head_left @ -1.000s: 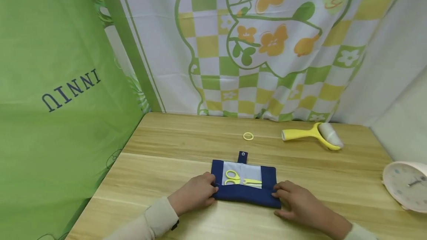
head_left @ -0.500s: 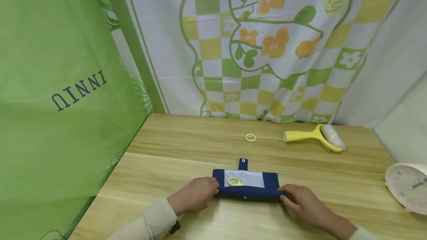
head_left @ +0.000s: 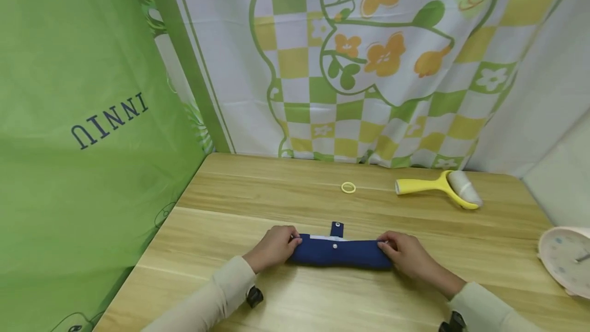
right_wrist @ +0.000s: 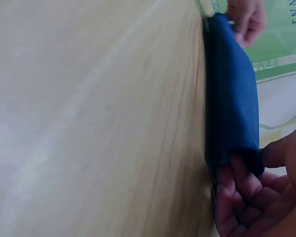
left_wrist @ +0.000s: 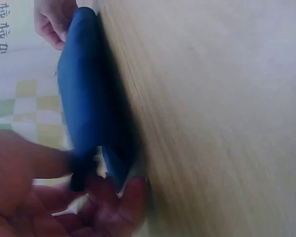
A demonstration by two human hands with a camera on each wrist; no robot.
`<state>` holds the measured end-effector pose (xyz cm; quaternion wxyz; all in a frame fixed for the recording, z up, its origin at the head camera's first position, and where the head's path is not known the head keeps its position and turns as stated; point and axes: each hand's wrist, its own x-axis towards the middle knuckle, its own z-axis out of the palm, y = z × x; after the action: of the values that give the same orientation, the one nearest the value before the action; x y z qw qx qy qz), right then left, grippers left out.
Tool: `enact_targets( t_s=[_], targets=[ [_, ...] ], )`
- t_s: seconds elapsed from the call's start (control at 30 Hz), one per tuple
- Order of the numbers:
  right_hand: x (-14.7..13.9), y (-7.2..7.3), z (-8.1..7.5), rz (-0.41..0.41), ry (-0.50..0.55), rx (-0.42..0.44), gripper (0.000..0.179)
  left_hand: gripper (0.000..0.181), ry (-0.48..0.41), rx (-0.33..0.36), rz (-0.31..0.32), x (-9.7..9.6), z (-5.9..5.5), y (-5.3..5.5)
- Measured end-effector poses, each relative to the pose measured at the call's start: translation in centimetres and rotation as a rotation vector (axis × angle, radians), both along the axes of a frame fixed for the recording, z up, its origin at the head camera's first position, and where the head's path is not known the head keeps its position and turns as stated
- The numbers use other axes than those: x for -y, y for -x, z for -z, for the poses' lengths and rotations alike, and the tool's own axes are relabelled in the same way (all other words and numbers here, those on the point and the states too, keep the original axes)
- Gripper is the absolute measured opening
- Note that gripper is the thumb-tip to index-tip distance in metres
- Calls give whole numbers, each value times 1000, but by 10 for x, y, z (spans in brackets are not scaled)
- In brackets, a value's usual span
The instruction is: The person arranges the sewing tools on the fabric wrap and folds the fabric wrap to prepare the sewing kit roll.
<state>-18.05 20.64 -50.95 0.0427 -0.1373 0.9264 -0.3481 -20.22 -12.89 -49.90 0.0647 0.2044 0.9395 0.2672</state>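
A navy blue fabric pouch (head_left: 341, 255) lies folded over near the front of the table, a snap stud in the middle of its flap. Behind it a short strap (head_left: 337, 229) with a snap sticks out flat, and a thin strip of pale lining shows. My left hand (head_left: 274, 245) pinches the left end of the folded edge; my right hand (head_left: 407, 255) pinches the right end. In the left wrist view the pouch (left_wrist: 81, 89) looks like a loose roll with an open end. Fingers of the right hand (right_wrist: 281, 197) reach into its other end in the right wrist view. Scissors are hidden inside the fold.
A yellow ring (head_left: 348, 187) lies behind the pouch on the wooden table (head_left: 239, 193). To its right is a yellow-handled lint roller (head_left: 435, 186). A pale round clock (head_left: 567, 260) stands at the right edge. Printed curtains (head_left: 299, 81) hang behind the table.
Both hands have folded the front of the pouch up and away, over the light lining. The yellow scissors, visible one second ago, are now covered, and the flap's snap stud faces up.
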Motion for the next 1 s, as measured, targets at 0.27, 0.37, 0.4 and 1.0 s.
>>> enact_targets(
  t_s=[0.27,0.37,0.4,1.0],
  targets=[
    [6,10,0,-25,-101,-60,12,15,150,-46,33,-3,-5,16],
    [5,12,-1,-26,-112,-45,12,15,157,-62,81,-3,-4,23],
    [4,12,-1,-25,-118,-44,12,15,149,-57,93,-2,-3,26],
    [11,15,4,10,-194,-61,3,15,154,-39,209,-6,12,47]
  ],
)
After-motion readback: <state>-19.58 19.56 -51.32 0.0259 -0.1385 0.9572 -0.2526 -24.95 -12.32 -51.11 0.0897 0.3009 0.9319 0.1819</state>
